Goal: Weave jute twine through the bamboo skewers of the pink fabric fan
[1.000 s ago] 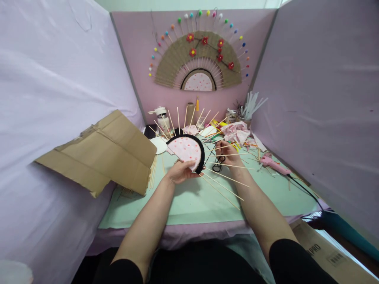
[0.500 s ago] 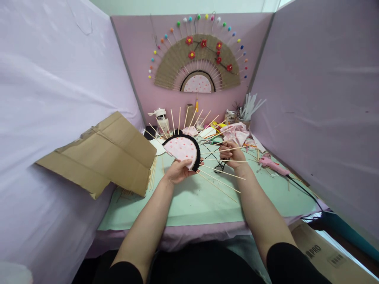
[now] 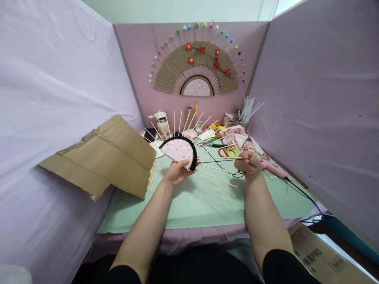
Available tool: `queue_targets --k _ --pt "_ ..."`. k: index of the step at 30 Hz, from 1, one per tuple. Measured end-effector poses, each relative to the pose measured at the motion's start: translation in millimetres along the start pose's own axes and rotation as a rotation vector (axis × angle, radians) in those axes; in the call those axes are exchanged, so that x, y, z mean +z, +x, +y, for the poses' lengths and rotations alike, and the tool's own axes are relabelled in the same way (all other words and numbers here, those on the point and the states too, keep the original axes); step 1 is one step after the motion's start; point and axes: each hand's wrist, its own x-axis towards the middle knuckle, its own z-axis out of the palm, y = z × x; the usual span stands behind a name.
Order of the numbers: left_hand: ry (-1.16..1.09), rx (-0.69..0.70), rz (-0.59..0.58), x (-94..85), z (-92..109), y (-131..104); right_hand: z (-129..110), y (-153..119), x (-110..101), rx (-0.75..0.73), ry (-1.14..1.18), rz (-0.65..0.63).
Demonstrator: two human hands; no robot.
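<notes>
My left hand (image 3: 177,172) holds a half-round fan piece (image 3: 178,150) above the green mat. The piece is pink with dots, edged in black, and thin wooden sticks (image 3: 217,176) fan out from it. My right hand (image 3: 250,163) is closed on a black string (image 3: 220,161) that runs taut from the fan's black edge across to it, level with the sticks. More of the string trails down onto the mat under that hand.
A folded cardboard sheet (image 3: 102,156) leans at the left. A pink glue gun (image 3: 271,167) with a black cord lies at the right. Craft clutter, pink cloth (image 3: 233,135) and a cup of white sticks (image 3: 247,112) fill the back. A finished fan (image 3: 197,67) hangs on the wall.
My right hand has moved right and away from the fan piece, drawing the black string out straight. The left hand and fan piece shifted slightly left and up.
</notes>
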Motion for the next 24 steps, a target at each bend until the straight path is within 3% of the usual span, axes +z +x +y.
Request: queue_targets --k 4,10,19,24 --pt "0.026 -0.051 -0.025 -0.9 -1.7 0.0 -3.3 3.9 4.0 -0.014 0.103 0.132" --pt "0.035 -0.078 -0.098 -3.1 -4.5 -1.4 -6.6 22.0 12.5 0.198 0.294 0.436" --pt "0.029 -0.188 -0.266 -0.3 -7.3 -5.5 12.1 40.1 22.4 0.373 0.436 0.636" --pt "0.039 -0.189 -0.29 -0.3 -5.8 -6.0 21.5 47.4 39.0 0.303 0.466 0.693"
